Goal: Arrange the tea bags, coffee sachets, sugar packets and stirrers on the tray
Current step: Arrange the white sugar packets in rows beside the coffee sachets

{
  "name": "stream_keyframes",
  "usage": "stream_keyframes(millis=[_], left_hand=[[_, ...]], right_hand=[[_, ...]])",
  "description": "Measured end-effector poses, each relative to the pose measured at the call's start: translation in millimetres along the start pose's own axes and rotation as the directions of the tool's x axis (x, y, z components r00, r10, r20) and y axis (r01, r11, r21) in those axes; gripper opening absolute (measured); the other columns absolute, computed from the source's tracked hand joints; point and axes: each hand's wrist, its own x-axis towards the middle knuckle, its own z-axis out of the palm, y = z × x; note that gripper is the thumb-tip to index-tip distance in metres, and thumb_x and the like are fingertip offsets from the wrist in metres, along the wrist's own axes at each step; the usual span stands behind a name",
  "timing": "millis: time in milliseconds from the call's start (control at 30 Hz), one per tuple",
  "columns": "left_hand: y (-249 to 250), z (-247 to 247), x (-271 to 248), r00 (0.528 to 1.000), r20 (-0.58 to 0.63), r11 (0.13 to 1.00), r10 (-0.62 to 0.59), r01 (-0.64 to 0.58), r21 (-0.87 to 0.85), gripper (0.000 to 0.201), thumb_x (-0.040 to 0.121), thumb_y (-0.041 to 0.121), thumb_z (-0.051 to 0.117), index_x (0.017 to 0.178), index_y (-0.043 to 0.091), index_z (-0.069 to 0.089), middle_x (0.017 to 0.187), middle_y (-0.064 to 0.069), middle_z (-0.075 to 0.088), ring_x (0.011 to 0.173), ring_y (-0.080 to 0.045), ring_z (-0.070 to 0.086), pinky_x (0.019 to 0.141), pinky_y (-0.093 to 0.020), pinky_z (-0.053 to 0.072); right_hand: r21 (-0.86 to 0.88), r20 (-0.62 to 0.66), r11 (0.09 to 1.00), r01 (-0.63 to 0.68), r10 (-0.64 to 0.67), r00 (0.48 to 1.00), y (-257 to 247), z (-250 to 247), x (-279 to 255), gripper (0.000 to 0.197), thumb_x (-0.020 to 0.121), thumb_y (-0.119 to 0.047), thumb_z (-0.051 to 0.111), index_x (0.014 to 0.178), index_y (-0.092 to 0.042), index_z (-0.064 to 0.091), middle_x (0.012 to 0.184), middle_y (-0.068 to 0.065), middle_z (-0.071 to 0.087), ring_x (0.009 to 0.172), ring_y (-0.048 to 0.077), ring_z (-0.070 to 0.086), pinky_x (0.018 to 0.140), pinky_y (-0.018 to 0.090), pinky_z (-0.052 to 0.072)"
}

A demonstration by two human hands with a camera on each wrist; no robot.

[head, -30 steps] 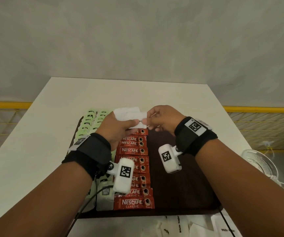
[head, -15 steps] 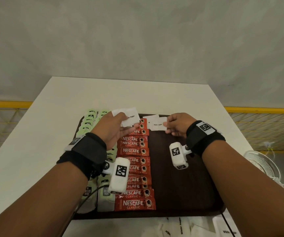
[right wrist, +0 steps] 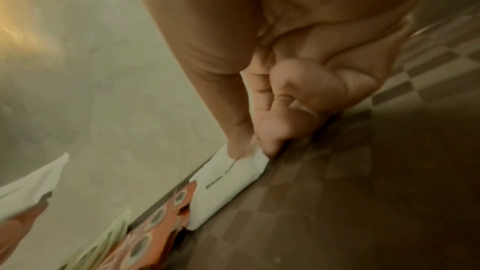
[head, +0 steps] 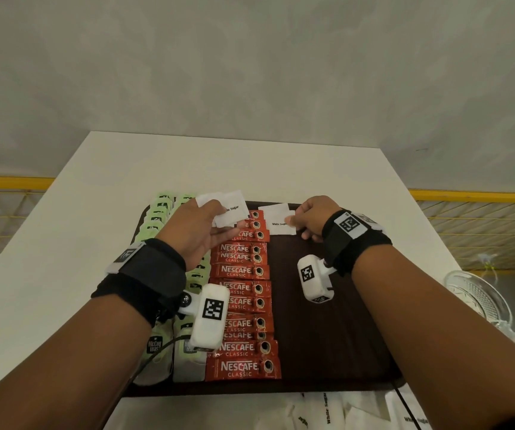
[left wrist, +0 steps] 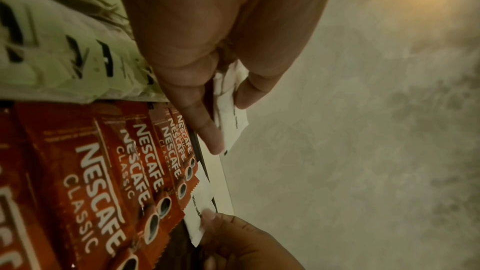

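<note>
2 hands worked at the far end of the brown tray. My left hand pinched a small stack of sugar packets above the red coffee sachets. My right hand pinched 1 sugar packet lying on the tray beside them. Green tea bags lined the tray's left side on the white worktop.

Both hands reach forward, left hand and right hand pinching.

On the dark tray, green tea bags line its left edge, red coffee sachets beside them, a white sugar packet at its far edge.
</note>
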Motion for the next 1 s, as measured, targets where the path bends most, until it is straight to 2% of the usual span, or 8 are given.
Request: stream_keyframes(millis=[100,233,333,400,500,600,833,1000], left_hand=[[-0.8,0.6,0.3,1.000,0.000,1.000,-0.005,0.005,0.005,0.015,0.098,0.004,0.049,0.111,0.009,0.054,0.112,-0.021,0.067,0.094,-0.033,0.071,0.079,-0.033,0.059],[-0.7,0.7,0.4,1.000,0.004,1.000,-0.003,0.003,0.014,0.020,0.098,0.004,0.048,0.118,0.008,0.053,0.113,-0.021,0.067,0.093,-0.031,0.071,0.079,-0.033,0.059],[-1.1,0.6,0.0,1.000,0.006,1.000,0.000,-0.001,0.017,0.023,0.098,0.004,0.048,0.121,0.007,0.052,0.113,-0.021,0.068,0.090,-0.030,0.072,0.079,-0.033,0.059],[-1.1,0.6,-0.6,1.000,0.008,1.000,0.000,0.000,0.015,0.024,0.098,0.004,0.048,0.122,0.006,0.051,0.113,-0.021,0.068,0.089,-0.030,0.072,0.079,-0.033,0.059],[-1.1,-1.0,-0.7,1.000,0.007,1.000,-0.003,0.003,0.016,0.027,0.098,0.004,0.048,0.126,0.005,0.050,0.115,-0.022,0.067,0.093,-0.032,0.072,0.079,-0.034,0.059],[-0.8,-2.8,-0.4,1.000,0.000,1.000,-0.002,0.002,0.019,0.032,0.098,0.005,0.048,0.130,0.005,0.048,0.118,-0.022,0.066,0.099,-0.035,0.071,0.078,-0.034,0.060],[-1.8,-3.6,-1.4,1.000,-0.001,1.000,0.002,-0.002,0.019,0.029,0.098,0.004,0.048,0.127,0.006,0.049,0.117,-0.022,0.067,0.094,-0.033,0.072,0.078,-0.033,0.061],[-3.1,-3.7,-0.3,1.000,0.002,1.000,-0.005,0.005,0.012,0.030,0.098,0.004,0.048,0.128,0.006,0.049,0.116,-0.022,0.067,0.090,-0.031,0.073,0.078,-0.033,0.061]], right_hand=[[-0.030,-0.028,0.999,0.034,-0.035,0.999,-0.5,1.7,4.4,0.034,0.086,-0.040,0.069,0.098,-0.008,0.065,0.078,0.006,0.065,0.060,0.016,0.055,0.057,0.024,0.045],[-0.047,-0.040,0.998,0.033,-0.034,0.999,-2.3,1.3,6.7,0.035,0.082,-0.036,0.074,0.100,-0.006,0.069,0.075,0.007,0.065,0.064,0.020,0.057,0.064,0.025,0.048],[0.060,-0.025,0.998,0.021,-0.019,0.999,1.1,1.2,7.4,0.027,0.078,-0.028,0.078,0.096,-0.013,0.065,0.070,0.000,0.061,0.054,0.012,0.057,0.041,0.015,0.042],[0.077,-0.030,0.997,0.018,-0.016,0.999,3.5,1.6,7.6,0.026,0.077,-0.026,0.079,0.094,-0.014,0.063,0.069,-0.001,0.060,0.053,0.010,0.056,0.035,0.015,0.039],[0.084,-0.027,0.996,0.018,-0.016,1.000,5.4,2.5,8.9,0.024,0.077,-0.026,0.078,0.092,-0.015,0.062,0.070,-0.001,0.060,0.054,0.010,0.056,0.037,0.018,0.040],[0.128,-0.036,0.992,0.014,-0.010,0.999,9.3,2.2,10.1,0.020,0.079,-0.024,0.077,0.084,-0.016,0.060,0.071,0.000,0.060,0.054,0.010,0.056,0.034,0.013,0.038],[0.120,-0.093,0.991,0.059,-0.048,0.994,14.6,2.9,9.3,0.021,0.079,-0.026,0.077,0.077,-0.017,0.058,0.071,0.001,0.061,0.054,0.011,0.056,0.033,0.011,0.037],[0.135,-0.120,0.987,0.085,-0.069,0.990,8.1,6.8,8.3,0.021,0.081,-0.026,0.076,0.074,-0.018,0.058,0.071,0.002,0.065,0.054,0.011,0.061,0.043,0.017,0.047]])
